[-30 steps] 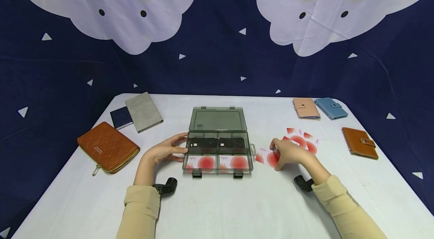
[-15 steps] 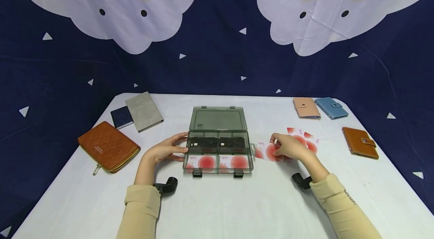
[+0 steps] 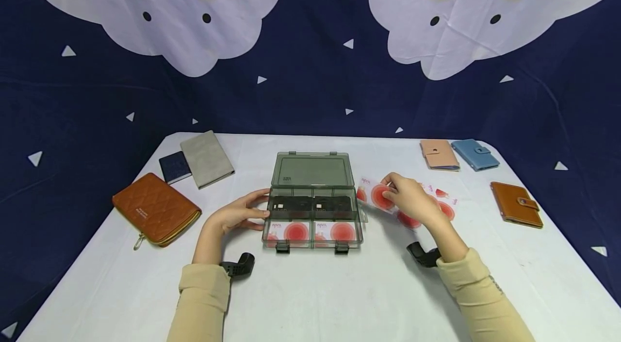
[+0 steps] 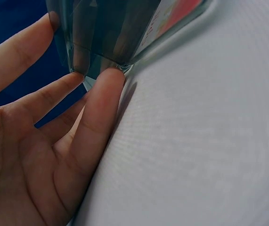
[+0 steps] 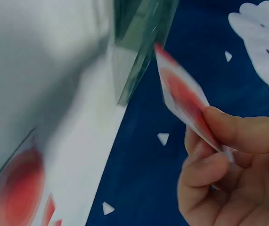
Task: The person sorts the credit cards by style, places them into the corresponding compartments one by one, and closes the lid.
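Observation:
A clear grey-green plastic box (image 3: 312,170) stands mid-table with its lid swung back. Black cards (image 3: 297,205) lie in its two rear compartments, white cards with red circles (image 3: 295,232) in the two front ones. My left hand (image 3: 237,216) rests at the box's left side; in the left wrist view its extended fingertips touch the box wall (image 4: 101,42). Between thumb and fingers, my right hand (image 3: 414,202) pinches a white card with a red circle (image 3: 372,192), held tilted above the table by the box's right edge. The right wrist view shows this card (image 5: 183,94) close up.
More red-circle cards (image 3: 445,210) lie on the table under and beyond the right hand. A brown zip wallet (image 3: 157,210), grey notebook (image 3: 206,158) and navy booklet (image 3: 173,168) lie left. Pink (image 3: 439,154), blue (image 3: 474,155) and brown card holders (image 3: 516,204) lie right.
My right hand has taken hold of a card from the loose ones, lifted it off the table and moved it up and slightly left. My left hand has stayed at the box.

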Motion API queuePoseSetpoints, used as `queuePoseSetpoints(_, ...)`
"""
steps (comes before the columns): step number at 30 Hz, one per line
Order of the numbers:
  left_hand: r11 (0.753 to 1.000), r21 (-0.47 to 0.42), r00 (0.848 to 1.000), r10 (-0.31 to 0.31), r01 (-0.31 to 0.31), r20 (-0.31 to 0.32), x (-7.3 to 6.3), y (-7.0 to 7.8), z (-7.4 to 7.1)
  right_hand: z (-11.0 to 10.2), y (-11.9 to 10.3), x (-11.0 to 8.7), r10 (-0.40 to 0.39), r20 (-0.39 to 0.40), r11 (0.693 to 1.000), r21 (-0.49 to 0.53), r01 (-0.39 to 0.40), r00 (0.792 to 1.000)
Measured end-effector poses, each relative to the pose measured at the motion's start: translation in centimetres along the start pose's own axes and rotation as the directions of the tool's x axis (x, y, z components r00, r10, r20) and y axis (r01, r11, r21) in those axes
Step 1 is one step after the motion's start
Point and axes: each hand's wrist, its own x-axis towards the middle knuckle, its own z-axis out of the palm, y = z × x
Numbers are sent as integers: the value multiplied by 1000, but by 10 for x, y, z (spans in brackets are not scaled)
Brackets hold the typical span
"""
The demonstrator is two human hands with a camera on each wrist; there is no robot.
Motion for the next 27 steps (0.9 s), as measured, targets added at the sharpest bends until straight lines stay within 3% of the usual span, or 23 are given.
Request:
queuePoseSetpoints(7,1000,3,1000,3,-3,4,0,1,1,3,-17,-1,15,-134,1000,-7,-17,991)
queuePoseSetpoints(13,1000,2,1000,8,-8,11,0,0,0,11,-30,1,-34,-219,998,47,45,975)
queuePoseSetpoints(16,1000,1,1000,9,-9,13,0,0,0,17,-42,2,-78,-195,992,86,96,978)
queuePoseSetpoints(21,1000,1,1000,8,-8,12,0,-1,-1,33,-63,4,-162,-89,983,77,169,983)
queuePoseSetpoints(27,1000,-2,1000,14,-14,21,1,-2,-2,54,-86,5,-202,39,977,76,199,979)
